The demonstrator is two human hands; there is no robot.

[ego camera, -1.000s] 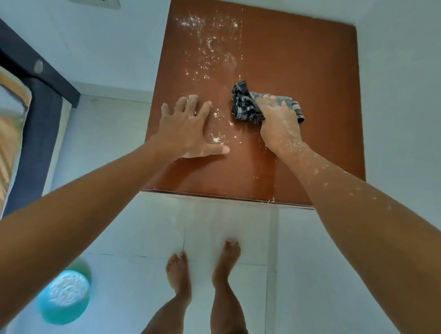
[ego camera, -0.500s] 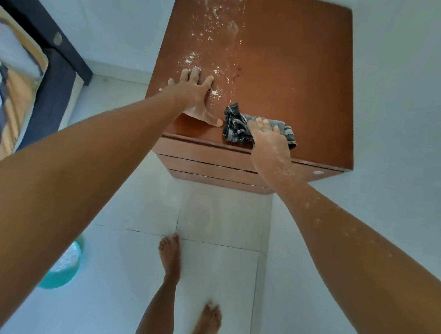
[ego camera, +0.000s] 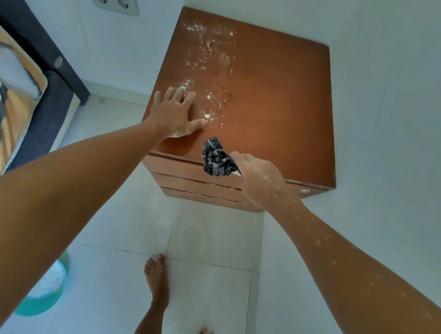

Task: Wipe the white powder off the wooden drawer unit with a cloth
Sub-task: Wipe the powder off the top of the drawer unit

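The wooden drawer unit (ego camera: 280, 106) stands in a white corner, its brown top seen from above. White powder (ego camera: 206, 55) is scattered in a strip down the left half of the top. My left hand (ego camera: 175, 115) lies flat with fingers spread on the top near its left front, beside small powder clumps. My right hand (ego camera: 259, 178) grips a bunched dark checked cloth (ego camera: 216, 159) at the front edge of the top, partly over the drawer fronts. Powder specks dust my right forearm.
A teal bowl (ego camera: 44, 290) with white powder sits on the tiled floor at lower left. A dark bed frame (ego camera: 50, 58) with bedding runs along the left. A double wall socket (ego camera: 115, 0) is above the unit. My bare feet (ego camera: 156, 277) stand before the drawers.
My right hand has dragged the cloth from the middle of the top toward me to the front edge. The left hand stayed flat on the top. I stepped back, one foot behind.
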